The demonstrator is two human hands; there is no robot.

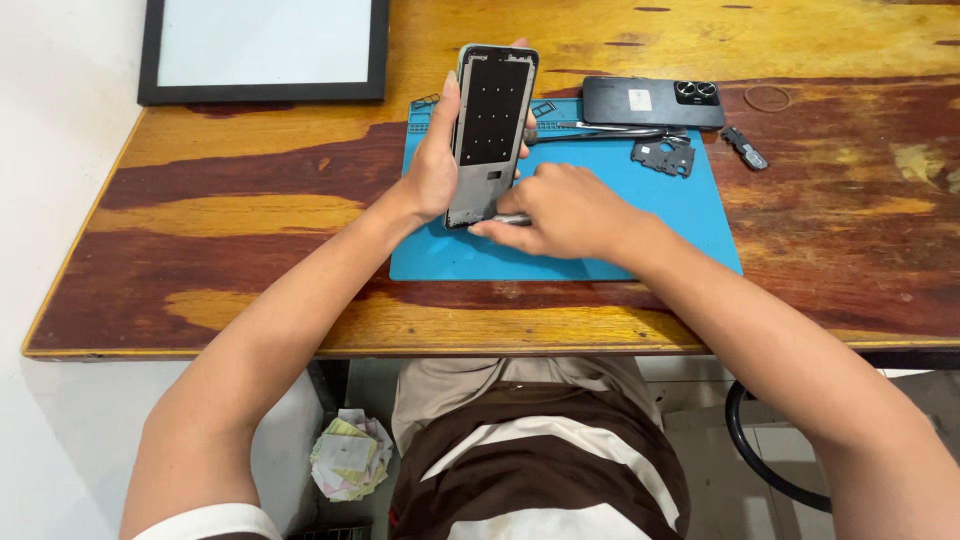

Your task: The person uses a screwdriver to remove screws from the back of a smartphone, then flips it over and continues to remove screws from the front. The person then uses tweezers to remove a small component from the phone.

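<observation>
So your left hand point(432, 170) has the opened phone frame point(490, 130) stood up on its bottom edge on the blue work mat point(600, 215), fingers wrapped around its left side with the tips just peeking past the right edge, bare inner side facing you. Your right hand point(565, 208) is curled low at the bottom corner of the frame, fingers pinched narrow on a thin metal tool point(508, 219) whose tip sits right at that lower edge; can't tell exactly what kind of tool it is. Behind, at the mat's far edge, the dark back cover point(640, 101) with its camera bump lies flat, tweezers point(600, 131) just in front of it, and a small black inner plate point(664, 156) next to those. A smaller black part point(745, 148) sits off the mat on the wooden table point(250, 210), with a rubber band point(767, 98) further back.
</observation>
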